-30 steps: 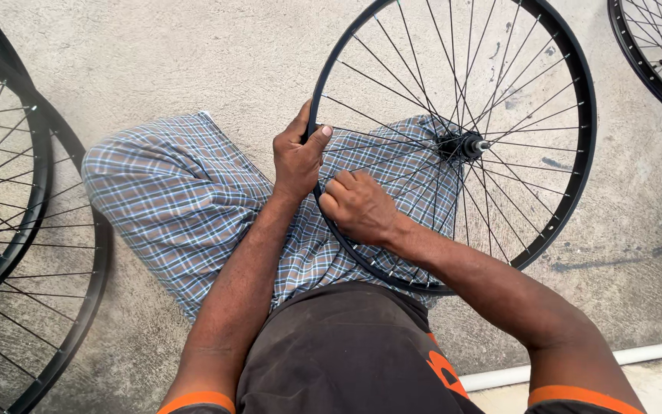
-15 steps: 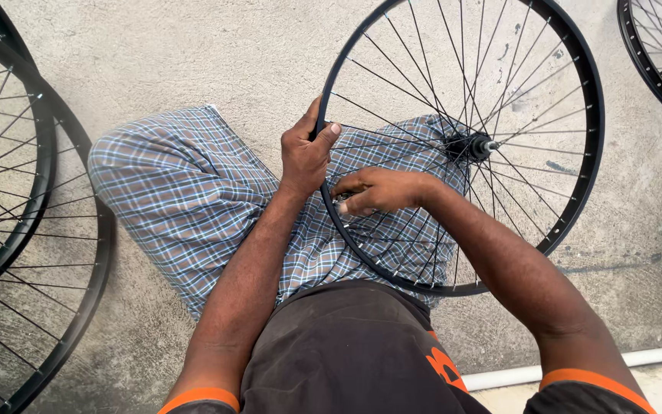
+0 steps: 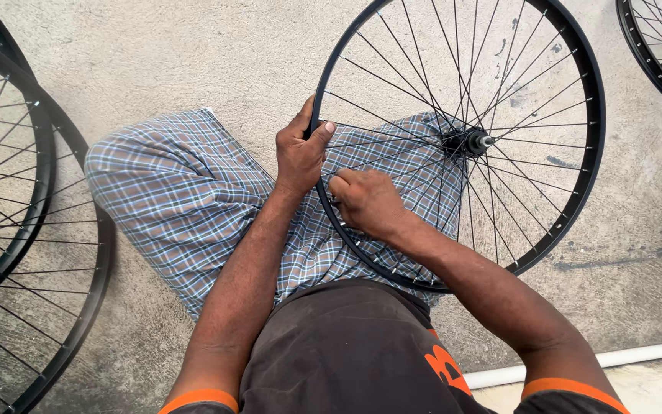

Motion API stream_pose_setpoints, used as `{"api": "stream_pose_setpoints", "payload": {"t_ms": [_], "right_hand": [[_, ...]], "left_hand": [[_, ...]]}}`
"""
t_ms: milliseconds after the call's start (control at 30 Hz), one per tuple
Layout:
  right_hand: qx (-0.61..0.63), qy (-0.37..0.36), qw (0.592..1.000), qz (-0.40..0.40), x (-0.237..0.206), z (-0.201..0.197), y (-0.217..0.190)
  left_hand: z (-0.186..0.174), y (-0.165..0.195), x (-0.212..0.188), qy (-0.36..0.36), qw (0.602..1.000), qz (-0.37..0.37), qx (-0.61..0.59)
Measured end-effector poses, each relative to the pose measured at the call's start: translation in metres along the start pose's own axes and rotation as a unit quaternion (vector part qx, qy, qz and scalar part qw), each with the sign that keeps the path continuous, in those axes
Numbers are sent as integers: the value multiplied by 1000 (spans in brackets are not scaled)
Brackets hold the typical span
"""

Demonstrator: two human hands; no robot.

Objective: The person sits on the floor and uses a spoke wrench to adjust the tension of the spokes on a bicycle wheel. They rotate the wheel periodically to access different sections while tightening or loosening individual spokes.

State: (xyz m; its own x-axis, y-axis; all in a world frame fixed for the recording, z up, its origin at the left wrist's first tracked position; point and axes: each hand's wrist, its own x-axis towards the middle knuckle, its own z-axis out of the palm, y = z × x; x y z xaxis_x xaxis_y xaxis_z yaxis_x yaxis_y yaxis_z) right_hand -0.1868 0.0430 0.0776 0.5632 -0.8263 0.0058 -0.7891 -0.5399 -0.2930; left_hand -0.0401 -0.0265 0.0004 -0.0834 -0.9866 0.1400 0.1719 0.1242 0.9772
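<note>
head view, the only one i have: my left hand (image 3: 298, 153) is clamped on the black rim (image 3: 593, 115) of the bicycle wheel (image 3: 461, 142), thumb over the top. my right hand (image 3: 368, 203) sits just below and to the right of it, fingers (image 3: 340, 186) curled together where the spokes (image 3: 392, 138) meet the rim; what they pinch is hidden. the wheel rests across my checked shorts (image 3: 170, 199), its hub (image 3: 467, 142) up and right of both hands, nearer the right.
</note>
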Motion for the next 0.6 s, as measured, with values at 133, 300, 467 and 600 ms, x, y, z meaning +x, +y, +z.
{"api": "stream_pose_setpoints", "payload": {"t_ms": [133, 300, 467, 600], "right_hand": [[161, -113, 977, 88, -8, -19, 17], [123, -40, 991, 38, -8, -15, 15], [114, -52, 991, 49, -8, -8, 21], [75, 35, 995, 48, -30, -24, 31]], "left_hand": [[-1, 0, 2, -3, 1000, -13, -17], [-3, 3, 4, -14, 1000, -22, -11], [-5, 3, 5, -10, 1000, -14, 18], [-5, 0, 1, -11, 1000, -25, 13]]}}
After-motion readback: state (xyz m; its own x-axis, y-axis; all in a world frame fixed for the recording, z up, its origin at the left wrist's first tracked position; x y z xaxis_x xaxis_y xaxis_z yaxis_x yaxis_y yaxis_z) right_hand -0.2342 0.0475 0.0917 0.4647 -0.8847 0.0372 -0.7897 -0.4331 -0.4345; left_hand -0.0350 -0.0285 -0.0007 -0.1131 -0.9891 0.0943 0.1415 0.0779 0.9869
